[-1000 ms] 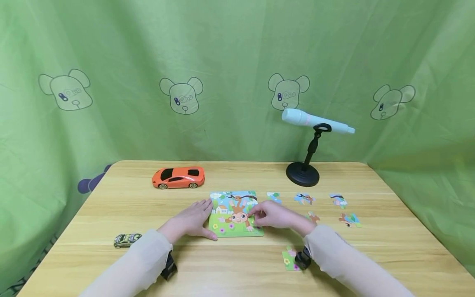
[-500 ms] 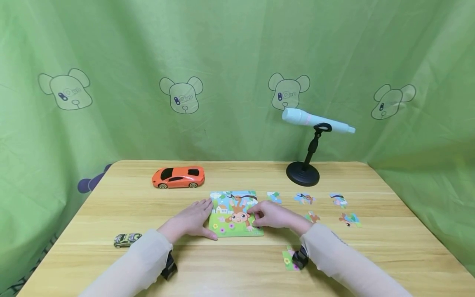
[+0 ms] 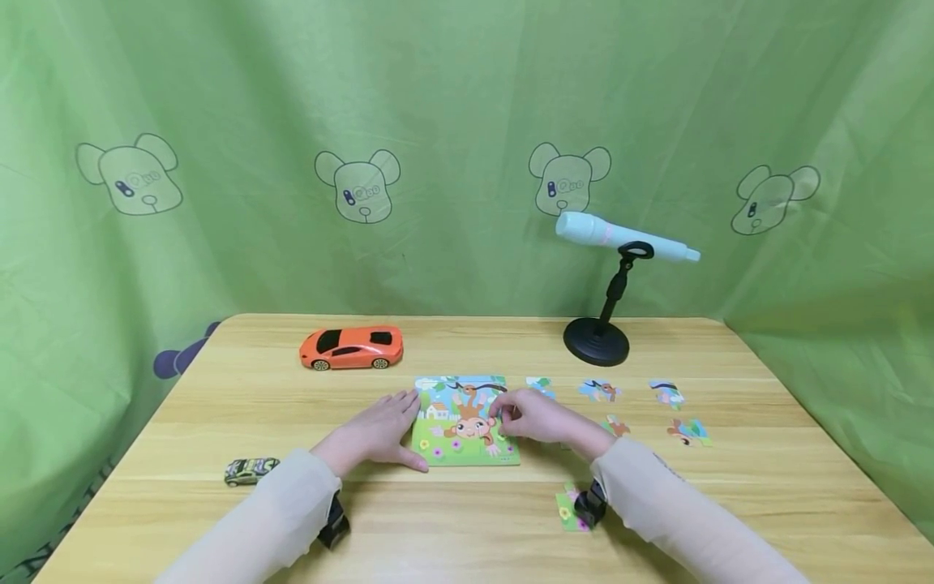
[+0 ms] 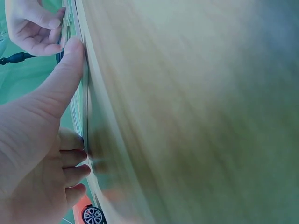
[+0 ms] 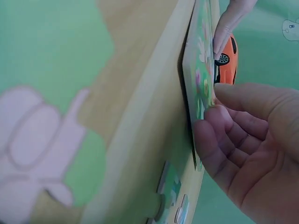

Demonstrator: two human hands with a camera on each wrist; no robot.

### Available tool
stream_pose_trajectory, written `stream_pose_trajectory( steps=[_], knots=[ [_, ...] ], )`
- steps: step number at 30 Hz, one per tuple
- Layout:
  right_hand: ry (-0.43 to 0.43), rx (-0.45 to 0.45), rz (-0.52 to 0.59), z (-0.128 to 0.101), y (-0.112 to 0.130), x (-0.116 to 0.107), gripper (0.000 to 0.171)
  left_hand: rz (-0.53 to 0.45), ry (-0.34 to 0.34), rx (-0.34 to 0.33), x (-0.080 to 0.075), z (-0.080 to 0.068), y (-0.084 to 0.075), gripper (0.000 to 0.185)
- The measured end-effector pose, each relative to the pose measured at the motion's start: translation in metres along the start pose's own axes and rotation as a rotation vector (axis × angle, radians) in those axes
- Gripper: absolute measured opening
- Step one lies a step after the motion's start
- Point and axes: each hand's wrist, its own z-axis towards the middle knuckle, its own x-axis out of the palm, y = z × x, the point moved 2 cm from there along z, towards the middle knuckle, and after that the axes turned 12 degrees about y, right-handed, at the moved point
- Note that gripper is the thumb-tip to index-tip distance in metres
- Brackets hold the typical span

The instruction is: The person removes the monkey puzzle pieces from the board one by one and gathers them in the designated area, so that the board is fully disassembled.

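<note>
A jigsaw puzzle point(image 3: 456, 446) with a hanging monkey, a small house and flowers lies flat in the middle of the table. My left hand point(image 3: 379, 426) rests along its left side, fingers extended and thumb at the front corner. Over the puzzle's right part, my right hand point(image 3: 536, 416) pinches a small puzzle piece between thumb and curled fingers; the fingers mostly hide it. In the right wrist view, that thumb point(image 5: 243, 97) and the fingertips meet just at the board's surface. The left wrist view shows my left thumb point(image 4: 70, 70) against the board's edge.
Loose puzzle pieces lie to the right, among them a branch piece point(image 3: 666, 393) and a monkey piece point(image 3: 601, 391). A flower piece point(image 3: 571, 511) sits partly under the right wrist camera. An orange toy car point(image 3: 352, 348), a small patterned car point(image 3: 250, 471) and a microphone stand point(image 3: 596, 341) surround the work.
My right hand's fingertips have shifted slightly up and away from the front edge, uncovering more of the puzzle's lower right. My left hand has stayed in place.
</note>
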Motion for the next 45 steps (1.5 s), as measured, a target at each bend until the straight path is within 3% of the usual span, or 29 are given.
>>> stream_pose_trajectory(
  steps=[6, 14, 22, 30, 37, 45],
  knots=[
    [-0.033, -0.032, 0.132, -0.003, 0.000, -0.005, 0.011, 0.005, 0.002, -0.008, -0.001, 0.000, 0.001, 0.105],
    [-0.013, -0.006, 0.298, -0.003, -0.001, -0.006, 0.005, 0.013, 0.004, -0.007, -0.001, 0.000, 0.000, 0.104],
    [-0.013, 0.018, 0.363, -0.004, 0.000, -0.005, 0.008, 0.016, 0.010, -0.011, 0.000, 0.001, 0.000, 0.104],
    [-0.021, 0.014, 0.354, -0.010, 0.000, -0.009, 0.012, 0.014, 0.012, -0.010, 0.000, 0.001, 0.001, 0.105],
    [-0.105, 0.035, 0.369, -0.031, -0.005, -0.024, 0.016, 0.005, 0.008, -0.005, 0.001, 0.001, 0.002, 0.105],
    [-0.124, 0.055, 0.353, -0.078, -0.028, -0.046, 0.024, 0.003, 0.004, 0.002, 0.002, 0.001, 0.002, 0.105]
  ],
)
